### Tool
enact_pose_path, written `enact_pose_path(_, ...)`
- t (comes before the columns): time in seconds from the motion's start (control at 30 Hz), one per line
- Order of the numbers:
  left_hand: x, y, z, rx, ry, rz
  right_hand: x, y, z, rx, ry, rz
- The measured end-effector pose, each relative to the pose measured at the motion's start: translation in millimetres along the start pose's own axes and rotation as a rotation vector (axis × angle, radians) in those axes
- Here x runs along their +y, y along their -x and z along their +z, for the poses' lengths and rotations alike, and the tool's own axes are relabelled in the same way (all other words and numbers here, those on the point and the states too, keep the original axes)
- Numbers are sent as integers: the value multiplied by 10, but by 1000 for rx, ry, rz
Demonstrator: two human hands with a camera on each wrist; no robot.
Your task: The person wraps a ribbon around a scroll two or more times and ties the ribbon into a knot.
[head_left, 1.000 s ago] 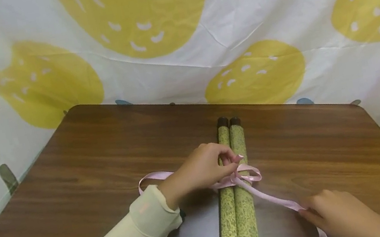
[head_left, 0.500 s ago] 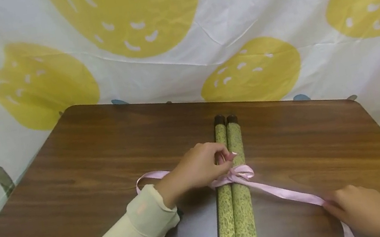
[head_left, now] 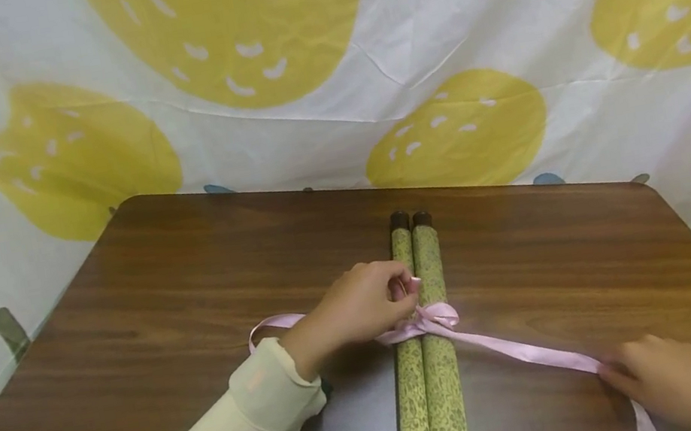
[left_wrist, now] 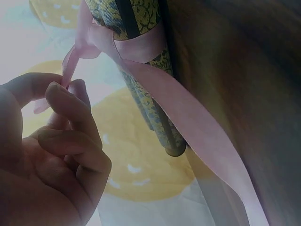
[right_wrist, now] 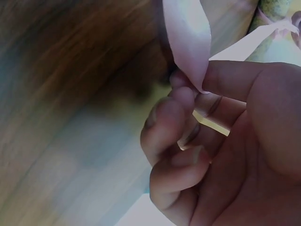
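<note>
Two scrolls [head_left: 442, 390] covered in green-gold patterned fabric, with black end knobs, lie side by side on the table. A pink satin ribbon [head_left: 522, 352] wraps their middle and forms a small loop and knot on top. Over the scrolls, my left hand [head_left: 360, 304] pinches a part of the ribbon near the knot between thumb and finger; its wrist view shows the pinched ribbon [left_wrist: 70, 66] close up. Off to the right, my right hand [head_left: 670, 371] pinches the ribbon's other length, drawn straight from the knot, with the tail hanging below the fingers.
The brown wood-grain table [head_left: 188, 257] has rounded far corners. A white cloth [head_left: 278, 143] printed with yellow fruit hangs behind it. Another curve of ribbon [head_left: 274, 322] lies on the table left of the scrolls, passing behind my left wrist.
My right hand has moved right, pulling the ribbon straighter. The loop on the scrolls has become smaller and the knot tighter. My left hand keeps its pinch, shifting slightly left.
</note>
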State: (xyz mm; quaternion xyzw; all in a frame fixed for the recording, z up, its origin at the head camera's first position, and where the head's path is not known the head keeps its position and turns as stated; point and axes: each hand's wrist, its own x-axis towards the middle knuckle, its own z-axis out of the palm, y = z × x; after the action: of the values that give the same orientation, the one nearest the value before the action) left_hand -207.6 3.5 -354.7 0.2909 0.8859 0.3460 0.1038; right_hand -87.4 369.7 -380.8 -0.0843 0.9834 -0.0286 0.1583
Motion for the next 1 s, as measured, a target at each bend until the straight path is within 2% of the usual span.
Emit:
enact_pose_path(0.23,-2,-1,-6,-28,-57,-1,135,6,-13,-26,9,28)
enact_pose_path(0.4,-13,10,9,-71,-94,-7,132,-1,-42,-36,-5,29)
enact_pose_path(0.5,-21,20,20,-96,-97,-18,113,6,-136,-27,-16,30)
enact_pose_path(0.7,-19,29,57,-146,-96,-15,-63,-27,-394,93,-99,-84)
enact_pose_path(0.87,31,30,86,-148,-51,46,-405,-204,-481,152,-229,-210)
enact_pose_path(1.0,71,57,123,-147,-68,106,-680,-408,-482,185,-368,-313)
